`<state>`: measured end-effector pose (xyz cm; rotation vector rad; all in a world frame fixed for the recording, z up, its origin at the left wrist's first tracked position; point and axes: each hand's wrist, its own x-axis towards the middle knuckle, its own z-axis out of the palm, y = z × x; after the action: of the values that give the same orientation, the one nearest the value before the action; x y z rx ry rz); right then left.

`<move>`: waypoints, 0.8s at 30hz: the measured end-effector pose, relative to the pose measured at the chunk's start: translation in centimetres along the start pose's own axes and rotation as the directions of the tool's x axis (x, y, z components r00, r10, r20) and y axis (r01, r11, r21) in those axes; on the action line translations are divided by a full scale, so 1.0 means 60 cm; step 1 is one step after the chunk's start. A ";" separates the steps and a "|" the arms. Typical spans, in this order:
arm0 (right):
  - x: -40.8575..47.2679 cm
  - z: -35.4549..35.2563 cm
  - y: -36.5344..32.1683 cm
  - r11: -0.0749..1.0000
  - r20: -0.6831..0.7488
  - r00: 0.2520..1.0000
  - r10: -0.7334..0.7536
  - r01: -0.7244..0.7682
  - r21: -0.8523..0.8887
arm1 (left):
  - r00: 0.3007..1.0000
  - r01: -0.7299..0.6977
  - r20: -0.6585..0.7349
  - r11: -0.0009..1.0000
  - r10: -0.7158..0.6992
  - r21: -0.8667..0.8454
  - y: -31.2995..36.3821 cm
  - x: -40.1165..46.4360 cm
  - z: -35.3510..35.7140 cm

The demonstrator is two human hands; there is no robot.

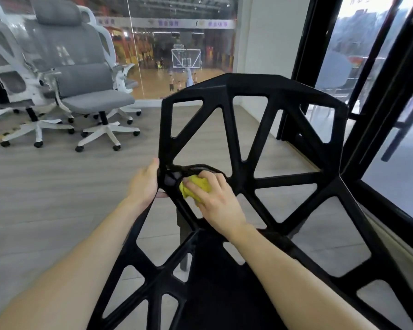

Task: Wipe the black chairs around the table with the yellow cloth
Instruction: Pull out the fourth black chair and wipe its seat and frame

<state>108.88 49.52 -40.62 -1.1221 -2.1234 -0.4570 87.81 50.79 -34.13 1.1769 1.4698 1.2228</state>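
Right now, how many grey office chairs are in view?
2 for sure: one at upper left in full view, another behind it at the left edge, partly cut off. More may be hidden.

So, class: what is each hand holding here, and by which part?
The right hand grips the bunched yellow cloth, fingers curled over its top. The left hand holds the black chair by its frame's left edge.
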 end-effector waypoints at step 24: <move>0.165 -0.253 0.159 0.941 -0.403 0.881 0.248 -0.319 -0.118 | 0.426 -0.575 0.196 0.097 0.883 0.813 0.081 -0.048 0.056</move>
<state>119.00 51.88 -22.98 -1.3031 -1.5710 -0.6782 92.24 48.90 -29.66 2.8004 1.7975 1.4841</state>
